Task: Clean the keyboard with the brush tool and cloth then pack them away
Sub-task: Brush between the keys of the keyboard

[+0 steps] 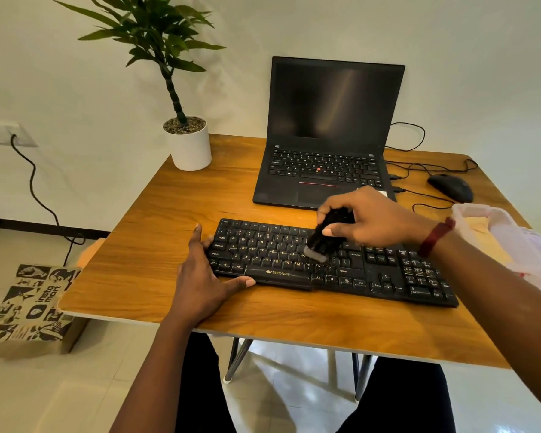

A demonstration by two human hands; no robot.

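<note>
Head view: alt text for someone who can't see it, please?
A right hand holds a brush tool with bristles on a black keyboard; the left hand steadies the keyboard's left end. A laptop stands behind on the wooden table.

The keyboard (pixel 372 273) bears the brand ZEBRONICS in gold on its space bar (pixel 278 272); its keys show Q W E R T Y, A S D F G H J K, Z X C V B N M, Ctrl, Alt and Shift; the paper bag (pixel 28 303) on the floor reads "insta mart"; the laptop (pixel 325 170) key legends are too small to read.
</note>
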